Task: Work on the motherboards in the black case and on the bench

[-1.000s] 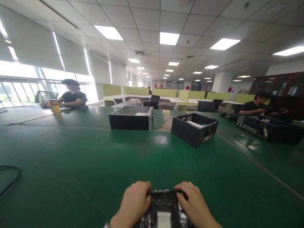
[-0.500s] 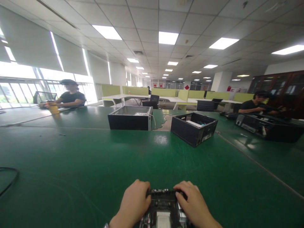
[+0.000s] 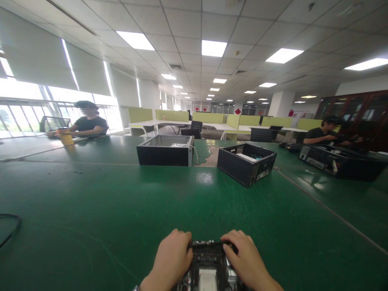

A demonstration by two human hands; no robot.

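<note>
A dark motherboard (image 3: 207, 258) with a pale square processor socket area lies at the bottom centre, its near part cut off by the frame. My left hand (image 3: 172, 256) is closed around its far left corner, thumb on the inner side. On the far right corner, my right hand (image 3: 244, 256) grips with thumb and fingers bent over the edge. Fingertips on both sides are partly hidden behind the board's far edge.
Two open black computer cases (image 3: 165, 155) (image 3: 246, 165) stand farther back on the green table (image 3: 127, 202). Another case (image 3: 342, 161) is at the right, near a seated person. A second person sits far left beside an amber container (image 3: 66, 136). A black cable (image 3: 13, 230) curls at the left edge.
The view has shifted very slightly. Both hands keep their hold on the motherboard with no visible change.
</note>
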